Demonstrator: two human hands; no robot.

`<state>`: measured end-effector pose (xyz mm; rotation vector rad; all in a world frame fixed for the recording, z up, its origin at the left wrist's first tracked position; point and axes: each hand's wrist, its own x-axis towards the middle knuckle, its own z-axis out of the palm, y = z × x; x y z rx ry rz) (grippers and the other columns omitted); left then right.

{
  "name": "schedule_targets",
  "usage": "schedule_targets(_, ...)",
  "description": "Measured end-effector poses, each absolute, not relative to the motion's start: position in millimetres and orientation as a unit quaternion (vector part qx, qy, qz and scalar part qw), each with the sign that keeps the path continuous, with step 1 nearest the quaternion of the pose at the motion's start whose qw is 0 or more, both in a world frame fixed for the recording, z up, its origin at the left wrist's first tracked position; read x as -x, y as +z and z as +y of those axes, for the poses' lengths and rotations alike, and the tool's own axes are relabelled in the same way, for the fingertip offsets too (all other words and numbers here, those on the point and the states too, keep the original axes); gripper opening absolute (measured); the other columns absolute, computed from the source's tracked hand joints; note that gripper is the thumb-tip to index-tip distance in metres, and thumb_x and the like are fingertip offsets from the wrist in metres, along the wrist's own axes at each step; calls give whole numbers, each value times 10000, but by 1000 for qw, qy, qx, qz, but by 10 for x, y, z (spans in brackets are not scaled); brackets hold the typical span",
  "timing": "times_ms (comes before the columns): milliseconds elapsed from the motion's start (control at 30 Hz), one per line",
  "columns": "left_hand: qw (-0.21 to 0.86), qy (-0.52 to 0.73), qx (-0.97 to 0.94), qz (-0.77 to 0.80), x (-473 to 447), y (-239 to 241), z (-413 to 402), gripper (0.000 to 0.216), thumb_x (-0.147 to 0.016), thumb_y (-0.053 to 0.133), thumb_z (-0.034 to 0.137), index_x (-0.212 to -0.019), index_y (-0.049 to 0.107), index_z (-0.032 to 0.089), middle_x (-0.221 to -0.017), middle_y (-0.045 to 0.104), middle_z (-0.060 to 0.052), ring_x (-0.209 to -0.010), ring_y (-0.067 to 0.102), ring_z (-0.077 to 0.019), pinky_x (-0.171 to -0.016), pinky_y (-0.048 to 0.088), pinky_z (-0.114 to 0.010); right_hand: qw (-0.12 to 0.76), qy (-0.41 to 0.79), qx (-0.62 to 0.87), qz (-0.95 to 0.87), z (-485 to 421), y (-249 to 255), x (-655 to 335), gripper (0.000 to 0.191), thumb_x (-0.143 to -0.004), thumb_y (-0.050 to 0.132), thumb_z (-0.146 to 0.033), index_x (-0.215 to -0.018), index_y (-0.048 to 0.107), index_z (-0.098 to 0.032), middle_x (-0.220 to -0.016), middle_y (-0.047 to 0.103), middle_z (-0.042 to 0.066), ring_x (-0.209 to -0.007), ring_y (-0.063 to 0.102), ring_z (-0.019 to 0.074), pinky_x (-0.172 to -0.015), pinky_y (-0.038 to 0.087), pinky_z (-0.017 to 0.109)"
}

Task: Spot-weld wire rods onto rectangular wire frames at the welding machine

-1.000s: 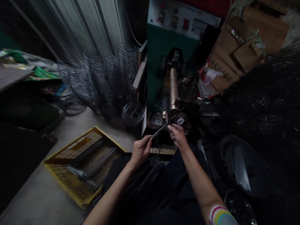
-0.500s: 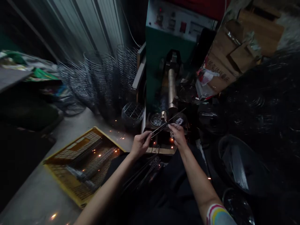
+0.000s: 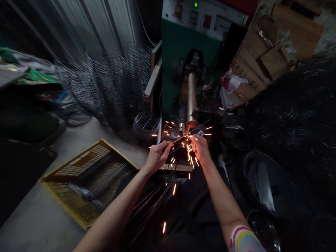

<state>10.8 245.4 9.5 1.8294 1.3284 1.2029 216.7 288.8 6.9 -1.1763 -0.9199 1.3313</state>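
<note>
In front of me stands a spot welder (image 3: 173, 45) with a green body and a green light lit on its panel. Bright sparks spray from its electrode tip (image 3: 187, 131), between my two hands. My left hand (image 3: 156, 156) is closed in a pinch on a thin metal wire (image 3: 177, 140) that slants up to the electrode. Just right of the tip, my right hand (image 3: 201, 148) pinches the wire; its fingertips are partly hidden by sparks. More long wires (image 3: 153, 199) lie across my dark-clothed lap.
A yellow plastic crate (image 3: 63, 206) holding wire rods sits at lower left. Stacked wire rings (image 3: 105, 80) stand behind it, with a round wire grid (image 3: 147, 121) nearer the welder. A black basin (image 3: 249, 189) with wires is at right, below a cardboard box (image 3: 246, 75).
A burst of bright sparks now flies from the electrode, where only scattered embers showed before. The panel light went from red to green. My hands stay almost in place.
</note>
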Motion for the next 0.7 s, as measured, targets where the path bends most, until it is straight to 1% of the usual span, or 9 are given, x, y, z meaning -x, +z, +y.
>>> schedule_targets(67, 287, 440, -683, 507, -104, 99, 2465, 322, -941, 487, 362, -925, 715, 134, -585, 604, 6, -465, 442, -94, -494, 341, -205, 536, 563, 498, -384, 2901, 91, -2175, 327, -656, 781, -455, -690, 613, -177, -411, 390, -99, -342, 258, 28, -325, 167, 173)
schedule_targets(167, 272, 436, -694, 504, -114, 74, 2500, 341, -940, 468, 367, -926, 716, 133, -626, 643, -19, -507, 493, -106, -535, 367, -209, 528, 556, 506, -395, 2897, 136, -2187, 391, -623, 800, -506, -699, 598, -180, -404, 368, -114, -335, 261, 28, -325, 171, 166)
schedule_targets(300, 205, 401, -737, 504, -47, 69, 2442, 316, -938, 454, 345, -918, 714, 166, -623, 647, -34, -511, 529, -124, -535, 351, -222, 498, 554, 531, -404, 2692, 99, -2157, 491, -624, 775, -620, -685, 550, -187, -425, 366, -116, -346, 260, 27, -338, 181, 159)
schedule_targets(400, 143, 326, -790, 500, 235, 101, 2158, 267, -920, 467, 308, -933, 716, 213, -653, 675, -43, -532, 567, -149, -526, 347, -230, 400, 574, 558, -446, 2324, -101, -2108, 531, -657, 719, -681, -720, 605, -166, -458, 413, -92, -364, 297, 38, -358, 216, 170)
schedule_targets(500, 124, 276, -801, 516, 760, 118, 1661, 258, -878, 491, 253, -976, 725, 209, -705, 711, -57, -579, 609, -171, -537, 382, -237, 277, 588, 552, -522, 1895, -350, -2105, 514, -658, 731, -658, -683, 627, -155, -504, 481, -52, -426, 391, 69, -408, 293, 192)
schedule_targets(567, 140, 303, -753, 567, 1184, 95, 1285, 267, -867, 509, 251, -1007, 728, 189, -772, 733, -66, -626, 634, -173, -585, 431, -246, 222, 591, 544, -553, 1678, -457, -2133, 485, -684, 724, -634, -699, 652, -154, -562, 538, -24, -486, 440, 95, -453, 338, 211)
schedule_targets(633, 148, 377, -641, 653, 1611, 14, 946, 255, -868, 541, 294, -993, 730, 176, -844, 739, -66, -695, 649, -173, -652, 468, -250, 189, 588, 541, -571, 1550, -489, -2163, 459, -724, 701, -614, -732, 672, -156, -612, 570, -7, -539, 474, 119, -499, 371, 230)
schedule_targets(667, 145, 424, -558, 699, 1810, -57, 808, 251, -863, 561, 324, -967, 729, 169, -836, 729, -58, -707, 642, -170, -660, 471, -248, 181, 585, 542, -576, 1518, -479, -2173, 449, -738, 691, -607, -747, 676, -159, -626, 577, -2, -558, 487, 129, -518, 382, 239)
schedule_targets(700, 142, 478, -453, 739, 1994, -149, 698, 256, -853, 577, 354, -939, 721, 160, -772, 701, -41, -674, 618, -159, -632, 461, -242, 175, 582, 545, -578, 1501, -457, -2180, 443, -747, 684, -605, -758, 676, -162, -630, 577, 0, -567, 493, 136, -528, 387, 244)
